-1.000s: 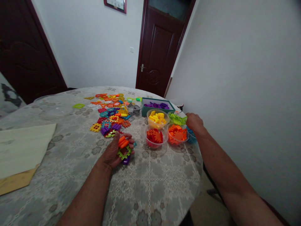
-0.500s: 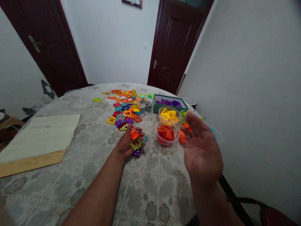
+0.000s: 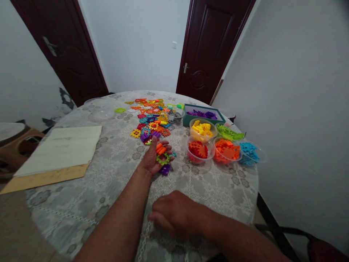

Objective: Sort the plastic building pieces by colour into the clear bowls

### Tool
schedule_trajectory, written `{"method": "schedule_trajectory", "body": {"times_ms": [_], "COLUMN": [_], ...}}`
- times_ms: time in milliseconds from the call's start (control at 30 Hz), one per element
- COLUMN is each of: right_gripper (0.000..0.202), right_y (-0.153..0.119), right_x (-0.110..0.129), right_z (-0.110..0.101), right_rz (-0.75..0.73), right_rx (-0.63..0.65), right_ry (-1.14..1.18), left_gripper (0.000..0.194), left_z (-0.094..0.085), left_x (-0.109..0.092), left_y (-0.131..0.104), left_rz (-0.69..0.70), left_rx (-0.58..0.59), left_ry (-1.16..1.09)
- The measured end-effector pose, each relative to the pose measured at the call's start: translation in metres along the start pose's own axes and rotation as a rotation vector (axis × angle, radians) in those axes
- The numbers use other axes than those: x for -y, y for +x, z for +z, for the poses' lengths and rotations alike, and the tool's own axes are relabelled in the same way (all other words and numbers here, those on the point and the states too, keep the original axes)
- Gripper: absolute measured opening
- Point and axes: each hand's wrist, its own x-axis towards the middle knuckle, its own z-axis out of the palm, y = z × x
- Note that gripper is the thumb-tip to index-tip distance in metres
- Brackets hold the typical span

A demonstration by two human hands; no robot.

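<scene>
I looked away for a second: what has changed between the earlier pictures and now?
The right hand has come from beside the green pieces toward the person and leftward; whether it holds anything is hidden. The view has turned left. The left hand still cradles orange pieces and a green frame piece, and the mixed pile looks the same.

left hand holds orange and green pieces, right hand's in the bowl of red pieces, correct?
No, in the head view the right hand is well apart from the bowl of red pieces. The left hand holds orange pieces and a green piece.
</scene>
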Motion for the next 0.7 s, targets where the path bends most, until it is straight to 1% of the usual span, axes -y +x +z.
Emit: {"method": "schedule_trajectory", "body": {"times_ms": [67, 100, 133, 167, 200, 267, 367, 567, 700], "right_gripper": [0.049, 0.052, 0.055, 0.059, 0.063, 0.069, 0.075, 0.082, 0.087], "right_y": [0.006, 0.011, 0.016, 0.021, 0.025, 0.03, 0.032, 0.029, 0.025], "right_x": [-0.008, -0.012, -0.017, -0.021, -0.024, -0.03, -0.034, -0.036, -0.037], "right_z": [-0.022, -0.031, -0.038, -0.043, -0.047, -0.049, -0.049, -0.049, -0.049], "right_rz": [0.11, 0.168, 0.213, 0.236, 0.237, 0.209, 0.152, 0.07, 0.045], "right_rx": [-0.247, -0.341, -0.405, -0.44, -0.455, -0.463, -0.488, -0.485, -0.498], "right_ry": [0.46, 0.727, 0.987, 1.215, 1.396, 1.604, 1.675, 1.603, 1.577], "left_gripper": [0.064, 0.065, 0.065, 0.065, 0.066, 0.067, 0.068, 0.066, 0.065], "left_z": [0.001, 0.001, 0.001, 0.002, 0.002, 0.003, 0.002, 0.0, 0.002], "left_x": [0.0, 0.001, 0.001, 0.001, 0.001, 0.001, 0.001, 0.003, 0.0], "left_y": [0.001, 0.001, 0.001, 0.002, 0.002, 0.004, 0.007, 0.01, 0.008], "left_rz": [0.052, 0.082, 0.094, 0.104, 0.115, 0.136, 0.16, 0.167, 0.162], "left_rx": [-0.007, -0.024, -0.051, -0.086, -0.122, -0.178, -0.192, -0.177, -0.186], "left_ry": [0.016, 0.022, 0.025, 0.026, 0.025, 0.021, -0.002, -0.035, -0.041]}}
